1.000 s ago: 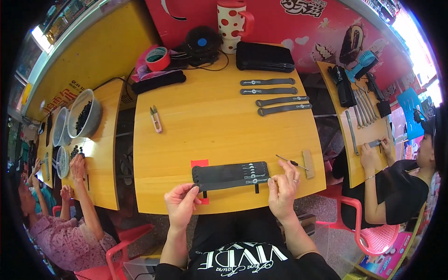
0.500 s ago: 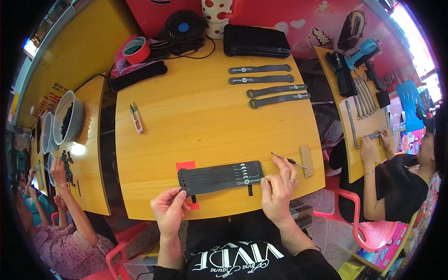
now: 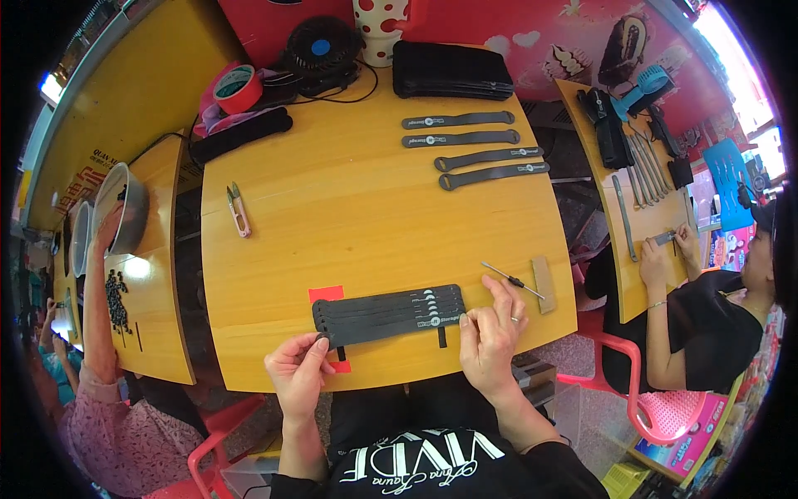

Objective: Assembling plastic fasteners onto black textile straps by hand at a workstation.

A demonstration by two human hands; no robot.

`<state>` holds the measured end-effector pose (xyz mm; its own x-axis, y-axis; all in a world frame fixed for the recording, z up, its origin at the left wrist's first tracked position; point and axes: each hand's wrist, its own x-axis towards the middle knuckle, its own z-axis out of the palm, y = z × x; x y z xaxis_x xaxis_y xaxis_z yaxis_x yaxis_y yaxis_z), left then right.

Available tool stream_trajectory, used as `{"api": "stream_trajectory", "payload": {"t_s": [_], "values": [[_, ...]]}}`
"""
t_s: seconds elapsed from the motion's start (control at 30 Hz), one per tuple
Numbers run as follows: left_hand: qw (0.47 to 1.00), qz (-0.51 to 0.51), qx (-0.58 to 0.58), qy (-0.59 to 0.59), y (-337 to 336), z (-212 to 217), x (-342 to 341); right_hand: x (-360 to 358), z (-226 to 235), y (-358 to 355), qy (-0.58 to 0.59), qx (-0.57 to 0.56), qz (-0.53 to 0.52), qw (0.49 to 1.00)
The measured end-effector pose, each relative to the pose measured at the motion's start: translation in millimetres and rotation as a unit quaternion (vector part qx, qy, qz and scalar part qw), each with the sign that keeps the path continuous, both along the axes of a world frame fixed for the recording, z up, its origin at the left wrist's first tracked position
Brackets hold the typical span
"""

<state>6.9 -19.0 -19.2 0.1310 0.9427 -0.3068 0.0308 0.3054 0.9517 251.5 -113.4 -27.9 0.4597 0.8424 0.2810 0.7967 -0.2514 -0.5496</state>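
Observation:
In front of me lies a fanned row of several dark grey straps (image 3: pixel 374 316), overlapping, with white print toward their right ends. My left hand (image 3: pixel 297 374) pinches the left end of the nearest strap between thumb and fingers. At the right end of that strap is my right hand (image 3: pixel 490 349), thumb against its edge, with the other fingers raised and partly bent. Red tape (image 3: pixel 326 293) shows on the table behind the straps' left end, and another red piece in front. Two short black tabs, one being a black strip (image 3: pixel 442 337), stick out below the straps.
Beyond my right hand lie a thin screwdriver-like tool (image 3: pixel 514 281) and a tan strip (image 3: pixel 543 284). Thread snips (image 3: pixel 238 210) rest at left. Farther back are several loose straps (image 3: pixel 461 140), a black stack (image 3: pixel 453 71), a tape roll (image 3: pixel 237 89) and a fan (image 3: pixel 322 46). Co-workers sit on both sides.
My hands and the straps keep nearly the same pose; the whole view has shifted slightly. The left co-worker's hand has moved up into the clear tub.

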Motion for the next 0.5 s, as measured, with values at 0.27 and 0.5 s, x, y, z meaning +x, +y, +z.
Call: {"api": "stream_trajectory", "payload": {"t_s": [0.27,0.5], "values": [[1.0,-0.001,-0.003,0.004,0.3,0.7,-0.2,0.1,-3.1,0.5,0.01,-0.002,-0.004,1.0],[1.0,0.0,-0.003,0.011,0.2,0.2,-0.2,-0.6,0.0,1.7,0.003,-0.01,-0.006,1.0]]}}
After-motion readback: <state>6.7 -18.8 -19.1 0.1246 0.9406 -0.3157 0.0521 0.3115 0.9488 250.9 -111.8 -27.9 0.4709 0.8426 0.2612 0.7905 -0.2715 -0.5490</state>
